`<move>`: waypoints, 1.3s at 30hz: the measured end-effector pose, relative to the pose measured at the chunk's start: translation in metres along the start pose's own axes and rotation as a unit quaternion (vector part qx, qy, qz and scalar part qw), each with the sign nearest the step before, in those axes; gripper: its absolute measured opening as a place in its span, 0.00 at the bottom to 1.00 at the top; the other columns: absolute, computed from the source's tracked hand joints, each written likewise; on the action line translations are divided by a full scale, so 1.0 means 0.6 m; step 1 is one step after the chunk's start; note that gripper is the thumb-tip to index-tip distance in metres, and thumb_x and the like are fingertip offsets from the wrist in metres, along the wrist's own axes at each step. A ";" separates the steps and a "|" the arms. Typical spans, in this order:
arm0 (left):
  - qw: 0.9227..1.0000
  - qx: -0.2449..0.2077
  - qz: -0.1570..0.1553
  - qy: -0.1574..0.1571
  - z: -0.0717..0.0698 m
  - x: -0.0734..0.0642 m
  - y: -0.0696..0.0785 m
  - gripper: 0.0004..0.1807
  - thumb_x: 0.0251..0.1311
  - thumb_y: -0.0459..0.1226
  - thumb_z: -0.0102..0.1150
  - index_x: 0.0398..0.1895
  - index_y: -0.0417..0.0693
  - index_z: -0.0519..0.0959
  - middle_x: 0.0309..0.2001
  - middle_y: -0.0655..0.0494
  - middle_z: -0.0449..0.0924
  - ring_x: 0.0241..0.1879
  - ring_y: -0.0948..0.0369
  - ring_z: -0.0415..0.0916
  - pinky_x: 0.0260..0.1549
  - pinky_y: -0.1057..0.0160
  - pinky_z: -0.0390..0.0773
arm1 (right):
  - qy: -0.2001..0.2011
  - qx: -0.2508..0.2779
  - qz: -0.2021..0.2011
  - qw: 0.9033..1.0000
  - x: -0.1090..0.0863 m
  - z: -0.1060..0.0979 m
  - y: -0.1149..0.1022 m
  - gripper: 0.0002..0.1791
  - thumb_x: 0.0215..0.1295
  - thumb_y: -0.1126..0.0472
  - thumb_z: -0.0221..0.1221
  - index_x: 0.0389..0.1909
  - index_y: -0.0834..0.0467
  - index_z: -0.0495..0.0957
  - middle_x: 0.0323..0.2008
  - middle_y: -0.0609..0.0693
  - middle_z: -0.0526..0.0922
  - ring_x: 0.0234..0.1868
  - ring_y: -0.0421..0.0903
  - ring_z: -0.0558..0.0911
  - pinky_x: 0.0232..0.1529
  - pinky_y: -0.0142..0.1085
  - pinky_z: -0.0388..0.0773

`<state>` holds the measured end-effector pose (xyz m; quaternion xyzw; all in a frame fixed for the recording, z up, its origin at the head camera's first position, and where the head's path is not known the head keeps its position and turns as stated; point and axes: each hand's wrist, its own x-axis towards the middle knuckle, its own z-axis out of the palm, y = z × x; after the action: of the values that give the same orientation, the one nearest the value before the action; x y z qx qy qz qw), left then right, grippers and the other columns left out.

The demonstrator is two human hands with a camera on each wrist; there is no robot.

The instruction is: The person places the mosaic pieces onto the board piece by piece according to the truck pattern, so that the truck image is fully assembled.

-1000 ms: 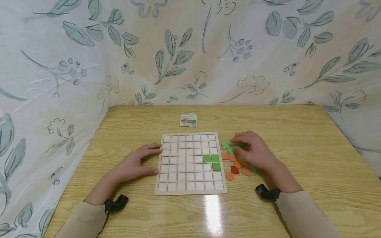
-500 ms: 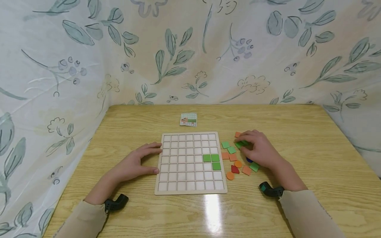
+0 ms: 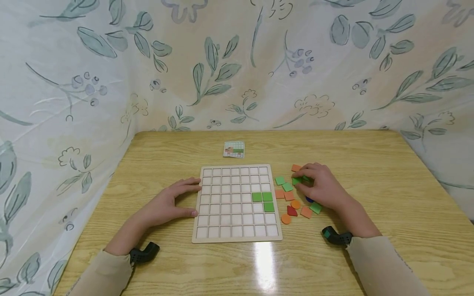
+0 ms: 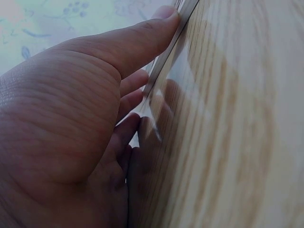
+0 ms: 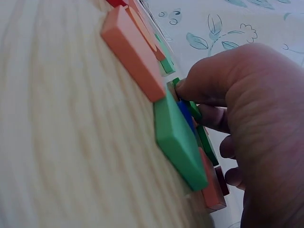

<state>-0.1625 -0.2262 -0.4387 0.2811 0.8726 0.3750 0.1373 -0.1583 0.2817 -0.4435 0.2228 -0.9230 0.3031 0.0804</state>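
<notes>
A square wooden grid board (image 3: 226, 209) lies flat on the table, with three green square tiles (image 3: 267, 197) in cells at its right side. My left hand (image 3: 168, 203) rests beside the board's left edge, thumb and fingers spread and fingertips touching its rim. Over the loose pieces right of the board, my right hand (image 3: 322, 185) pinches a green square tile (image 3: 296, 181) between thumb and index finger. In the right wrist view, the thumb and fingers (image 5: 213, 73) hide part of that tile. A blue piece (image 5: 185, 114) and another green tile (image 5: 178, 140) lie close by.
Orange squares (image 3: 305, 212), orange discs (image 3: 286, 218), a red piece (image 3: 292, 211) and several green tiles (image 3: 280, 180) lie loose right of the board. A small picture card (image 3: 234, 149) lies behind it. A patterned cloth (image 3: 237, 82) hangs behind the table (image 3: 166, 271).
My right hand has shifted slightly right, uncovering a blue piece and a green tile near its palm. A green tile now shows between its thumb and finger. My left hand stays put.
</notes>
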 end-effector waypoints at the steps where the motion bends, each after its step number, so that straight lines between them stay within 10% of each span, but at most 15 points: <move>1: 1.000 0.001 0.000 0.000 0.000 0.000 0.000 0.42 0.61 0.53 0.82 0.78 0.58 0.78 0.83 0.61 0.63 0.84 0.48 0.54 0.79 0.36 0.58 | 0.000 0.002 0.000 1.000 0.000 0.000 0.000 0.11 0.65 0.66 0.75 0.48 0.56 0.93 0.46 0.48 0.90 0.44 0.48 0.80 0.50 0.51 0.72; 39: 1.000 -0.003 0.003 0.002 0.000 -0.001 -0.001 0.42 0.61 0.54 0.82 0.78 0.58 0.78 0.84 0.61 0.63 0.85 0.48 0.54 0.79 0.35 0.57 | -0.031 0.111 -0.026 0.993 0.012 0.029 -0.079 0.13 0.64 0.64 0.77 0.49 0.53 0.93 0.48 0.43 0.86 0.49 0.46 0.79 0.46 0.40 0.81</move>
<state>-0.1622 -0.2267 -0.4392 0.2831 0.8707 0.3787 0.1354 -0.1433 0.2344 -0.4306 0.2633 -0.8797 0.3946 0.0339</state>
